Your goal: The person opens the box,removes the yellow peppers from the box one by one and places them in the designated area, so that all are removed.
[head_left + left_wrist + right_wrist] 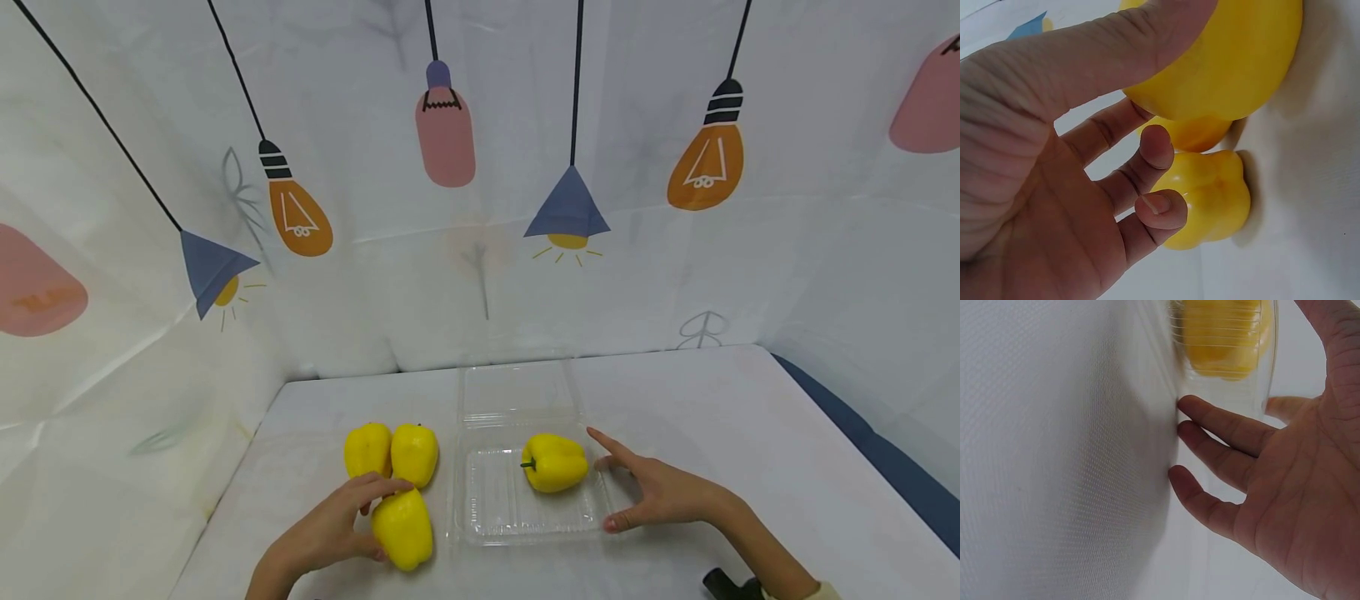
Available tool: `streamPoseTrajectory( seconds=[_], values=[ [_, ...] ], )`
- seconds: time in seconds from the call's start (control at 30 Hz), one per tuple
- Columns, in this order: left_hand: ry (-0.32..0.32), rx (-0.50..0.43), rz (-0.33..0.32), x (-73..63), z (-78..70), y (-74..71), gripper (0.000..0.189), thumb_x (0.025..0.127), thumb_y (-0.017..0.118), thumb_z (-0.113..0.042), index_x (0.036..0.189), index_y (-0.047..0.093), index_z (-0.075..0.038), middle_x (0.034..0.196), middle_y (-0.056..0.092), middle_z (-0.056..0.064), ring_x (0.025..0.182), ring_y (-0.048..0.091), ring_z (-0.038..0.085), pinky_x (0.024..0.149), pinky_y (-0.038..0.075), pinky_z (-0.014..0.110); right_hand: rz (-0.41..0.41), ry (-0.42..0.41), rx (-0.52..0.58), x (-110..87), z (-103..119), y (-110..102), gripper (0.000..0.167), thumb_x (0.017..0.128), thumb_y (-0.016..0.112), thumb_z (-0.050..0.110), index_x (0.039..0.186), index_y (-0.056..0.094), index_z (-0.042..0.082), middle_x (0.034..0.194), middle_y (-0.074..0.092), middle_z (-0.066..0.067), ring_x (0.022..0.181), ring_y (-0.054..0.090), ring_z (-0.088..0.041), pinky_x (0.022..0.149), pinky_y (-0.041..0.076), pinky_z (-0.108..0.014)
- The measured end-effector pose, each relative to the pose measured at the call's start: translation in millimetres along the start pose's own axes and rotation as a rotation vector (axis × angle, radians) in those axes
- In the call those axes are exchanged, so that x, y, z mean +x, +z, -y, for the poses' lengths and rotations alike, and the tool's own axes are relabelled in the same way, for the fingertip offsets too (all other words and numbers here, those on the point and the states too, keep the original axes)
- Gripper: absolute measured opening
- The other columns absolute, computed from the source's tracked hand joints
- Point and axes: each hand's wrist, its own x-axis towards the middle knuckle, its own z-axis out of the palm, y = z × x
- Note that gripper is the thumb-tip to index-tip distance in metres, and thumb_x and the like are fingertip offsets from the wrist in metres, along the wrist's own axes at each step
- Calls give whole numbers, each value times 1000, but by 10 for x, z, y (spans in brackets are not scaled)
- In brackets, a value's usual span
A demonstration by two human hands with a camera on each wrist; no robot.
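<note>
My left hand (341,525) holds the nearest yellow bell pepper (403,530) between thumb and fingertips. In the left wrist view the thumb lies over that large pepper (1235,62), and the other fingers (1157,147) are loosely bent beside it. Just behind, two more yellow bell peppers (415,455) stand close together. A clear plastic clamshell container (491,500) lies with its lid folded back, a single yellow pepper (555,463) on its side within, stem to the left. My right hand (660,492) is spread at the container's right edge, fingertips right at its wall.
Everything lies on a white-covered table (697,400). A white curtain (480,283) printed with lamps hangs along the back and sides. A black object (723,583) shows by the right wrist at the front.
</note>
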Motion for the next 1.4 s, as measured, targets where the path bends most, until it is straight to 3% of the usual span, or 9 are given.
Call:
streamPoseTrajectory(
  seconds=[0.2,0.37,0.67,0.87,1.13,1.4],
  values=[
    [5,22,6,1,-1,0,73,67,84,-30,132,51,-33,114,51,-12,86,45,10,70,42,26,3,4,3,-3,8,-1,110,74,76,46,151,-1,31,137,47,-12,130,35,-41,95,28,-68],
    [-17,42,30,3,-31,-29,70,70,82,-28,132,51,-35,120,51,-9,96,48,10,78,45,29,1,2,2,-1,12,0,110,74,76,46,151,-1,31,137,47,-12,130,35,-41,96,28,-68],
    [-2,91,48,12,-51,-49,68,78,75,-10,135,47,-35,125,50,-10,99,48,12,82,46,32,1,-9,2,-1,13,-3,110,74,76,46,151,-1,31,137,47,-11,130,37,-39,96,29,-67],
    [12,133,29,6,-73,-50,70,78,72,-3,135,47,-35,131,48,-10,114,46,18,91,46,38,4,-6,4,3,13,-5,109,75,76,45,151,-1,30,137,47,-11,129,37,-39,96,29,-67],
    [56,141,-14,-2,-109,-48,64,80,67,2,134,50,-26,131,49,-4,107,47,18,81,47,31,2,-8,5,0,19,-4,109,75,76,45,151,-1,30,137,47,-11,130,37,-39,96,29,-68],
    [56,179,-52,8,-172,-42,58,82,63,5,132,53,-21,131,51,-3,119,47,24,86,48,33,5,-8,8,-1,19,-7,108,76,76,45,151,-1,32,136,48,-10,130,37,-38,96,28,-67]
  ],
)
